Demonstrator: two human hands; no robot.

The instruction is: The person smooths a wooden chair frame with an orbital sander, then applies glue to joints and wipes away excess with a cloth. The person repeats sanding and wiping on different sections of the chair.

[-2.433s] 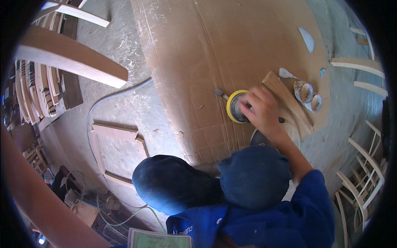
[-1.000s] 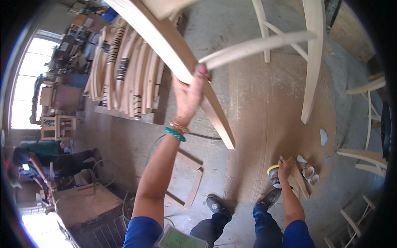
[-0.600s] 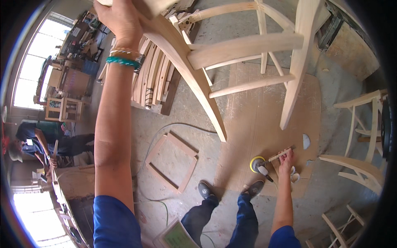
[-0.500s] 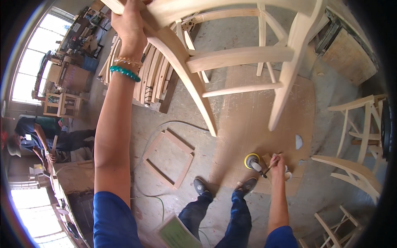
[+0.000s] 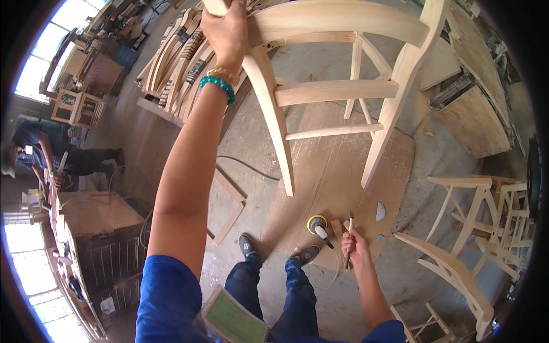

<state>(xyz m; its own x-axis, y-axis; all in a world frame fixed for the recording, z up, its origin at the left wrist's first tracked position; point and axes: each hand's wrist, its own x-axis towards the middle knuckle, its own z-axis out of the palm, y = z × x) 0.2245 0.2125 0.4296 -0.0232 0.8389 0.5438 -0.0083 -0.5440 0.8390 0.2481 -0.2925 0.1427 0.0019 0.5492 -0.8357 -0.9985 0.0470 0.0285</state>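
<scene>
My left hand (image 5: 225,37) is closed around the upper left part of a bare wooden chair frame (image 5: 337,91), whose legs point toward me over a cardboard sheet (image 5: 320,166). My right hand (image 5: 357,248) is lower down, fingers closed on a slim stick-shaped tool (image 5: 349,231), pale at one end and dark at the other; its exact kind is unclear. Just left of that hand lies a round power sander (image 5: 318,226) with a yellow rim. A small wood block (image 5: 336,227) sits between sander and hand. A pale half-round piece (image 5: 381,212) lies further right on the cardboard.
Stacked curved wooden parts (image 5: 177,63) lie at the far left. Several chair frames (image 5: 457,268) stand on the right. A hose (image 5: 249,166) crosses the floor by a flat wooden frame (image 5: 229,197). At the left, a person (image 5: 43,146) works beside a bench (image 5: 103,211).
My right hand has turned, and the tool in it now stands more upright. A white cup beside that hand is no longer visible. The view has shifted; my left hand keeps its hold.
</scene>
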